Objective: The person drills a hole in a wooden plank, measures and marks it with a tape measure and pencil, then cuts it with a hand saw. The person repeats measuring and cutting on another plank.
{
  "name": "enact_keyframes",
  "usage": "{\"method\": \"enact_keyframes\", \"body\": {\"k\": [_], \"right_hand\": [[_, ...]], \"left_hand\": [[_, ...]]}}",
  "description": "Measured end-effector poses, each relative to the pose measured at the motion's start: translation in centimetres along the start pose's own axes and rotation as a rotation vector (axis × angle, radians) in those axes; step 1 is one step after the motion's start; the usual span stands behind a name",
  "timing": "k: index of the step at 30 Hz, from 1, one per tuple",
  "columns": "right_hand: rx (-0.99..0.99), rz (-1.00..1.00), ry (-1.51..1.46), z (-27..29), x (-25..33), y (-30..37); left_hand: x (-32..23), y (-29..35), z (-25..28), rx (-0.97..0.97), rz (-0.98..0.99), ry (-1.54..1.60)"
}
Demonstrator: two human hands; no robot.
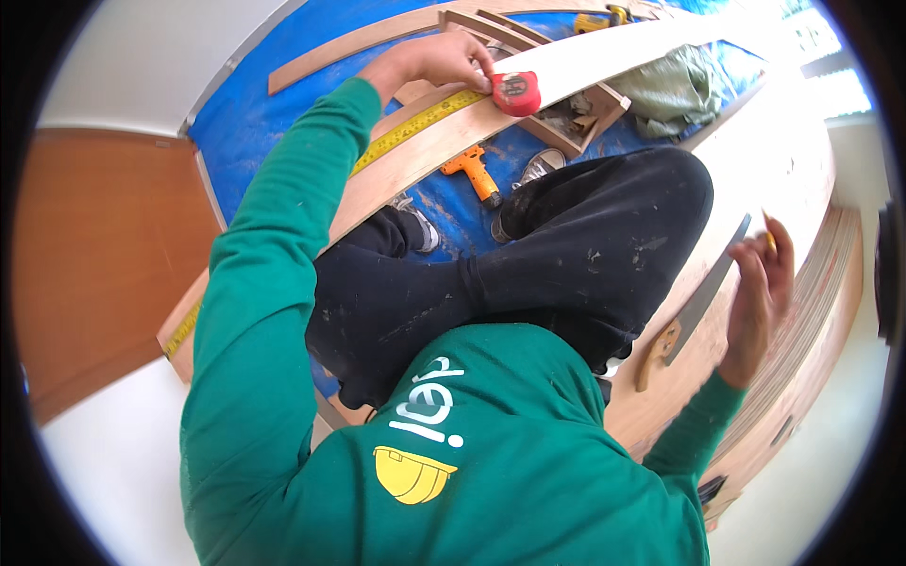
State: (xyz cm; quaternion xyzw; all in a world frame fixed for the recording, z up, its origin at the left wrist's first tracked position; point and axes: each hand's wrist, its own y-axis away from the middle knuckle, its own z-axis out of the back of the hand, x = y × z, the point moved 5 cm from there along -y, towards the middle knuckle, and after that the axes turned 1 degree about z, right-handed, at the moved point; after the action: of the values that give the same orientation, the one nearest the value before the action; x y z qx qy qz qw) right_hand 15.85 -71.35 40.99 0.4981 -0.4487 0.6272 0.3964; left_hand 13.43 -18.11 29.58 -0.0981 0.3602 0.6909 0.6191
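Observation:
A red tape measure (517, 94) rests on a long pale wooden board (425, 141), which stretches from the lower left to the upper right. Its yellow blade (415, 129) runs out along the board, passing behind my left sleeve and showing again at the far left end. My left hand (439, 58) pinches the tape at the case's mouth, fingers closed. Off to the right, my right hand (761, 292) is raised with a pencil (770, 241) between its fingers. A handsaw (703, 302) with a wooden handle lies on the plywood beside that hand.
Stacked plywood sheets (802, 349) fill the right side. An orange drill (475, 175) lies on the blue floor sheet (269, 127) by my feet. Beyond the board are a wooden drawer-like frame (604, 118), a greenish bag (675, 90) and a yellow power tool (595, 22).

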Motion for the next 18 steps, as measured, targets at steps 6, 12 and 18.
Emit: {"method": "enact_keyframes", "body": {"k": [6,12,18], "right_hand": [[0.720,-0.069,-0.003,-21.6,0.7,-6.1],[0.623,0.178,0.326,-28.8,-2.0,-11.6],[0.649,0.319,0.791,-27.7,-5.4,-14.6]], "left_hand": [[-0.7,0.9,-0.7,-0.064,-0.054,-0.011],[-1.1,1.0,-1.1,-0.130,-0.066,-0.070],[-2.0,1.1,-1.4,-0.162,0.022,-0.097]]}}
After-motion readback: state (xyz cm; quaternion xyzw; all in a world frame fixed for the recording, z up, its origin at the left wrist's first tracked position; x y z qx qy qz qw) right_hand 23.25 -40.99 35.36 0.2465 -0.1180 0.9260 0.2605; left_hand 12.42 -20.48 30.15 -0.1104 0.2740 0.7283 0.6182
